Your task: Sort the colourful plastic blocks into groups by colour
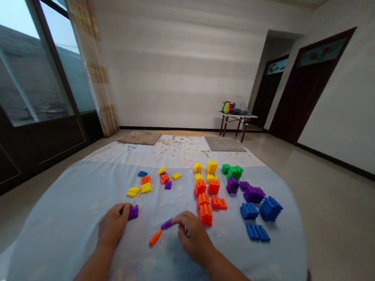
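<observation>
My left hand (114, 226) is closed, with its fingertips against a small group of purple plastic blocks (133, 212) on the table. My right hand (193, 236) has curled fingers, and its index fingertip meets the end of a single purple block (167, 224). Close by lies an orange block (155, 238), slanted, its upper end near that purple block. Beyond the left hand are loose yellow blocks (145, 188), orange blocks (145, 180), a blue block (142, 173) and a mixed orange pile (164, 179).
Stacked orange blocks (205, 214), yellow blocks (212, 167), green blocks (234, 172), purple blocks (254, 194) and blue blocks (270, 208) stand on the right of the cloth-covered table (71, 218). Two mats (225, 144) lie at its far end. A small table (239, 115) stands by the wall.
</observation>
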### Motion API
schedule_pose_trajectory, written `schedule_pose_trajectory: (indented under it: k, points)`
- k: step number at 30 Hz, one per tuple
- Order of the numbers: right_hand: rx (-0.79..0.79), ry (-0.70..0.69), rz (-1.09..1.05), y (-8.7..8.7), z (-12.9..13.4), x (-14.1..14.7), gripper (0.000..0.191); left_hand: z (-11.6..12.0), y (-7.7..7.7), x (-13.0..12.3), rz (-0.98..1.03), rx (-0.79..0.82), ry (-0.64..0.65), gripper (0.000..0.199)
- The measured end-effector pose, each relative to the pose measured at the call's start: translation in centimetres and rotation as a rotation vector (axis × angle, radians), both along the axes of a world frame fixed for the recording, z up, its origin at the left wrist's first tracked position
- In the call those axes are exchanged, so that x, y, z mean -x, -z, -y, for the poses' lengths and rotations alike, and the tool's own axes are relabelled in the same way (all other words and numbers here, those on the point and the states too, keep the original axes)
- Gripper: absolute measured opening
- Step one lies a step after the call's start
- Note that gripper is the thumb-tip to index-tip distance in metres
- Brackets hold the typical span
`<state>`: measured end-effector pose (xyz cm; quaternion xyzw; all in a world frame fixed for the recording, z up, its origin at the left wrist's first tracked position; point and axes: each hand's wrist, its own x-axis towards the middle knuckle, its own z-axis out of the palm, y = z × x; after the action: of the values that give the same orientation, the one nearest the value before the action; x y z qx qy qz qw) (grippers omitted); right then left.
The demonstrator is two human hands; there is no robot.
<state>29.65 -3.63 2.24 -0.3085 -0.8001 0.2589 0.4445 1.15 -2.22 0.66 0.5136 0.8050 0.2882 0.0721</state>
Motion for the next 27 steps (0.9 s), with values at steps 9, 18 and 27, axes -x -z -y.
schedule_pose_trajectory:
  k: [9,18,27]
  points:
    - [0.056,-0.06,0.104,2.9,0.1,-0.7,0.037,0.6,-1.4,-1.5,-0.115,0.078,0.008,0.044]
    - [0.112,-0.04,0.055,2.3,0.0,-0.7,0.034,1.8,-2.9,-6.1,-0.037,0.196,0.234,0.038]
    - [0.015,-0.013,0.05,2.2,0.4,-0.6,0.038,1.1,-3.3,-5.6,-0.122,0.093,0.135,0.046]
